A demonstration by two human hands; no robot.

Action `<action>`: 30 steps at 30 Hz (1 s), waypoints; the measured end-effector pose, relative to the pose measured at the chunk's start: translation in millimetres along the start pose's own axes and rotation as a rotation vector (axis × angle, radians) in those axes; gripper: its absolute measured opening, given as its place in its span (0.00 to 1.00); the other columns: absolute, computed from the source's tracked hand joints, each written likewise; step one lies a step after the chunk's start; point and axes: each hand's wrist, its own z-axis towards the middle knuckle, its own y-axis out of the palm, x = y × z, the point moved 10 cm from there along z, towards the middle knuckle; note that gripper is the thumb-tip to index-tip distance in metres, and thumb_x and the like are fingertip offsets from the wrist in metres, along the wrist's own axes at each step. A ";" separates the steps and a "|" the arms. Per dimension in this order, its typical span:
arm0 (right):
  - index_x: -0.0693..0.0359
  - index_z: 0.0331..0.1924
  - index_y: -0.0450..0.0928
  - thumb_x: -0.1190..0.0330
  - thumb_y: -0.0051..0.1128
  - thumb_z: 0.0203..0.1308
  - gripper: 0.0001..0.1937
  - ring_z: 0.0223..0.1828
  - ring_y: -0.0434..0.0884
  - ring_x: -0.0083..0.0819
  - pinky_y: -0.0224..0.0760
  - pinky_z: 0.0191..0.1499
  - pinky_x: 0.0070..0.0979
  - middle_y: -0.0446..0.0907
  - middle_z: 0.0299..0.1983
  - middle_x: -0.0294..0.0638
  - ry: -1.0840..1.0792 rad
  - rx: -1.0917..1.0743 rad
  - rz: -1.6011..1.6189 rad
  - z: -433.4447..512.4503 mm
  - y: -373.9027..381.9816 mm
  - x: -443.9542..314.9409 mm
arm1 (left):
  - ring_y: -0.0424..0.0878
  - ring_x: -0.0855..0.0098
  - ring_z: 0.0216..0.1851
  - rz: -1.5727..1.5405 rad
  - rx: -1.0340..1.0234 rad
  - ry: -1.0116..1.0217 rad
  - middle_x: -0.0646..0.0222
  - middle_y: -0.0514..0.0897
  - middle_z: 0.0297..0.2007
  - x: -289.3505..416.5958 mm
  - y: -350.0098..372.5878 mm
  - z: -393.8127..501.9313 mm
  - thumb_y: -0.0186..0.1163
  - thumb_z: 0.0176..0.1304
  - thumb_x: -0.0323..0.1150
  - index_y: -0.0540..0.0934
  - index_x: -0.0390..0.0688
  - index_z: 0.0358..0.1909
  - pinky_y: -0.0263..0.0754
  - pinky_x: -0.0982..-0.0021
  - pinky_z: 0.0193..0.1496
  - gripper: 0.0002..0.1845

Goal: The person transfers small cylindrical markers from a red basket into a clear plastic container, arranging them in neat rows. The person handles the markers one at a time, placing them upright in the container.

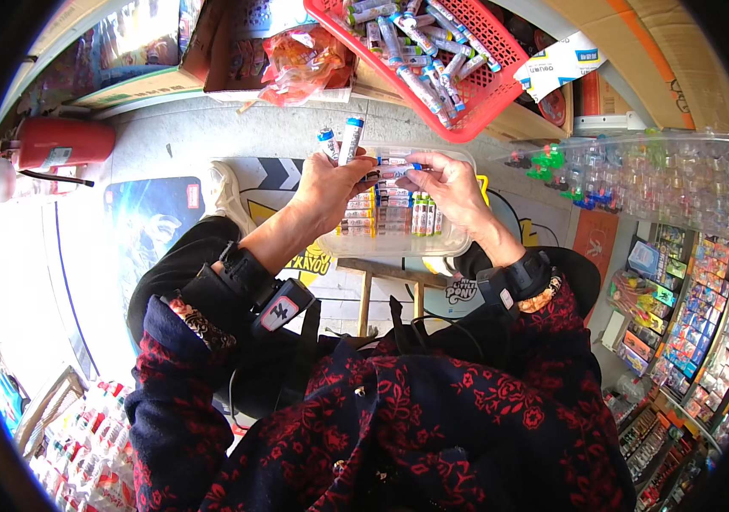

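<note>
My left hand (331, 185) is closed around small printed tubes (351, 141) with blue ends, two of which stick up above its fingers. Between the fingertips of my right hand (446, 182) is another blue-ended tube (398, 171), held level; its left end reaches the left hand. Beneath both hands stands a clear plastic box (396, 246) with a yellow side latch (483, 185). Inside, orange-ended tubes (359, 214) lie stacked in a column at the left, with more tubes beside them. Green-ended tubes (427, 214) stand in a row at the right. The hands partly hide the box's far side.
Beyond the box, a red plastic basket (467, 131) holds many loose tubes. A cardboard box with an orange plastic bag (303, 61) stands to its left. A fire extinguisher (65, 142) is far left. Packed display shelves (691, 320) line the right; a wooden stool frame (364, 294) is below.
</note>
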 end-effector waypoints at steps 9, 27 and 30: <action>0.69 0.32 0.71 0.72 0.49 0.54 0.07 0.19 0.74 0.25 0.66 0.24 0.23 0.74 0.18 0.42 0.039 -0.050 -0.551 32.0 -31.3 64.0 | 0.75 0.70 0.38 0.012 0.110 0.041 0.63 0.76 0.33 11.4 -15.6 3.4 0.57 0.51 0.24 0.71 0.34 0.34 0.71 0.70 0.45 0.09; 0.66 0.25 0.72 0.70 0.60 0.45 0.09 0.21 0.77 0.30 0.68 0.25 0.26 0.76 0.19 0.44 0.139 0.124 -0.546 60.1 -40.8 165.0 | 0.73 0.74 0.31 -0.065 0.041 0.013 0.67 0.74 0.28 17.5 4.2 -6.6 0.59 0.51 0.26 0.71 0.36 0.29 0.74 0.71 0.38 0.07; 0.66 0.24 0.70 0.70 0.60 0.45 0.10 0.18 0.75 0.25 0.67 0.21 0.23 0.76 0.19 0.42 0.165 0.151 -0.471 60.0 -41.6 174.3 | 0.72 0.76 0.24 0.020 0.101 -0.023 0.70 0.74 0.22 16.1 1.0 -8.2 0.62 0.49 0.29 0.72 0.40 0.22 0.71 0.76 0.27 0.08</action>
